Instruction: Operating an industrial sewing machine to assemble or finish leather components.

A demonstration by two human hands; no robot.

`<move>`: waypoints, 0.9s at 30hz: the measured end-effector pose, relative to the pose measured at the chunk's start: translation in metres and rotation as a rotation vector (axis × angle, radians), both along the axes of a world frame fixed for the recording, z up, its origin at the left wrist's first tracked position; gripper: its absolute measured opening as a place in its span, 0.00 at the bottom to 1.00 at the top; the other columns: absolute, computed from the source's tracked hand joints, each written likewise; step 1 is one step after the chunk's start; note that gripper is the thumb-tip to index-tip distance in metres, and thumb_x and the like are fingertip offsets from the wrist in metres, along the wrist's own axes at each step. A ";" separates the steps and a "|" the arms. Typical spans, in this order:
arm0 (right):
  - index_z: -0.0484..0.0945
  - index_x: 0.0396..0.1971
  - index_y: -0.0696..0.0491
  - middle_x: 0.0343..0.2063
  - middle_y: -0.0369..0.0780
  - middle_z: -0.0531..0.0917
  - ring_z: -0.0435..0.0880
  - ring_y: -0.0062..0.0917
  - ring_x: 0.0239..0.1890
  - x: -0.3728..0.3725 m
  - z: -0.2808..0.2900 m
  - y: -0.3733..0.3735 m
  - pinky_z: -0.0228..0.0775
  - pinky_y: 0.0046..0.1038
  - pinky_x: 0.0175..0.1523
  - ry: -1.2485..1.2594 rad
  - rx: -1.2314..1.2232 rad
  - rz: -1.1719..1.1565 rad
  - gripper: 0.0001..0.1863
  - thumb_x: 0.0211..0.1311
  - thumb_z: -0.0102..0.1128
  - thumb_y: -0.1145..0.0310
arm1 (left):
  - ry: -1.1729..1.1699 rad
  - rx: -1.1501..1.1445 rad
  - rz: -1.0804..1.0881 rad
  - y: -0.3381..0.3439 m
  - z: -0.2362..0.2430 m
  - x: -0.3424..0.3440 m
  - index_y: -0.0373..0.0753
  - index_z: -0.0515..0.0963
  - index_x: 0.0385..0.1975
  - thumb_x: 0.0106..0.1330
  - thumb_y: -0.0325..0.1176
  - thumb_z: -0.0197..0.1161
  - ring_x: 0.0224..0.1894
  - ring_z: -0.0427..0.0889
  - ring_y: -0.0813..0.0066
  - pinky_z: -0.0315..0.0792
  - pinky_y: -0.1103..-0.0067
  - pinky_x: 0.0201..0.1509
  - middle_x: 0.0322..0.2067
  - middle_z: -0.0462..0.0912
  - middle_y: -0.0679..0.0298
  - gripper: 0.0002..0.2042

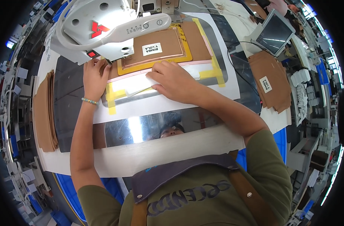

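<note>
Brown panels (194, 41) lie in a taped template (219, 77), with a yellow frame (185, 51) around a smaller labelled brown piece (168, 43). My left hand (95, 81) has its fingers bent together at the template's left, beside the machine head (92, 28); what they hold is hidden. My right hand (170, 81) curls over a white strip (136, 86) along the pink edge (119, 78) below the yellow frame, thumb pressed against the strip. A handled grey control bar (141, 26) crosses the machine above the pieces.
Brown panel stacks stand left (43, 113) and right (270, 81). A tilted screen (273, 32) and black cable (238, 71) are at the right. A shiny metal plate (141, 128) borders the near side; blue bins (279, 139) sit below the table. Another person (275, 7) is at the back right.
</note>
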State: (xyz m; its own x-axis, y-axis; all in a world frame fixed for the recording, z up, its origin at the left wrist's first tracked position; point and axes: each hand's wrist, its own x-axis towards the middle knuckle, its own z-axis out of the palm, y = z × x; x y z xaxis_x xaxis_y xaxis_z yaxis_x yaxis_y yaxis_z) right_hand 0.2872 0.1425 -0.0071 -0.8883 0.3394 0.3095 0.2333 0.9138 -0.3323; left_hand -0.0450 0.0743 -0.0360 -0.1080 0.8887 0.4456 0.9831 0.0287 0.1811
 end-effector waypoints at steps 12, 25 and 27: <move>0.84 0.43 0.57 0.44 0.45 0.82 0.80 0.43 0.51 0.008 -0.001 0.022 0.73 0.43 0.57 0.173 -0.145 -0.033 0.14 0.62 0.73 0.66 | -0.096 0.000 0.159 0.026 -0.003 0.036 0.32 0.85 0.30 0.69 0.48 0.70 0.35 0.85 0.43 0.78 0.53 0.41 0.29 0.85 0.45 0.20; 0.86 0.36 0.61 0.33 0.44 0.85 0.86 0.37 0.39 -0.001 0.004 0.010 0.75 0.33 0.49 0.229 -0.409 -0.104 0.07 0.64 0.71 0.73 | -0.291 0.215 0.458 -0.135 0.062 -0.068 0.33 0.86 0.43 0.79 0.41 0.64 0.31 0.86 0.53 0.76 0.64 0.38 0.30 0.83 0.47 0.15; 0.86 0.37 0.61 0.33 0.45 0.86 0.86 0.38 0.39 -0.002 0.006 0.007 0.75 0.32 0.49 0.217 -0.412 -0.142 0.07 0.65 0.70 0.73 | -0.483 0.527 0.591 -0.208 0.064 -0.087 0.29 0.80 0.64 0.81 0.38 0.63 0.58 0.86 0.68 0.75 0.77 0.64 0.57 0.87 0.55 0.20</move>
State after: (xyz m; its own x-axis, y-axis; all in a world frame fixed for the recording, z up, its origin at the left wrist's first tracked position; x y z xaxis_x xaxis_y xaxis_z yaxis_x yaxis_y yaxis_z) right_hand 0.2854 0.1497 -0.0007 -0.7541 0.5860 0.2967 0.2315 0.6599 -0.7148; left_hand -0.1318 -0.1332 0.0284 -0.7582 0.3254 0.5649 0.6493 0.2987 0.6994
